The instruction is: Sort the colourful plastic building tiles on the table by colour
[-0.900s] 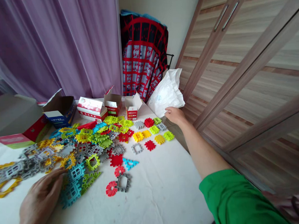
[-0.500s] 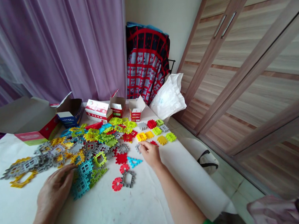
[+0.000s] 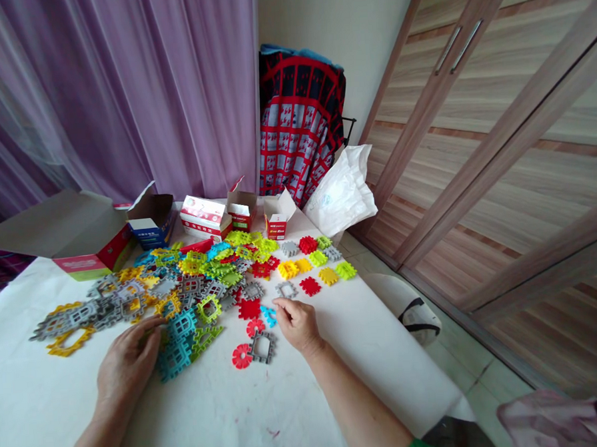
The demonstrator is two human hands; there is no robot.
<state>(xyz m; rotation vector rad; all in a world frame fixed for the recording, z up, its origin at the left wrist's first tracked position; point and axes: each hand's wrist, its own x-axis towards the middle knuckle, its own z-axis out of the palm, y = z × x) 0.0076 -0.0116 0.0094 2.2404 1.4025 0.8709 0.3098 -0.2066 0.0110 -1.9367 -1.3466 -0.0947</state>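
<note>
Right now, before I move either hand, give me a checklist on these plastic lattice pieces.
1. Left hand at the teal lattice pieces: ok, resting against their edge.
2. Right hand clear of the blue triangle piece: cannot tell, the fingertips are right beside it.
3. Red gear piece and grey square frame: ok, flat on the white table cover.
4. Grey and yellow pieces free to slide: not ok, they overlap in the pile.
5. Yellow-green piece near the right table edge: ok, fully on the table.
6. Small red-and-white carton: ok, upright, behind the pieces, away from both hands.
</note>
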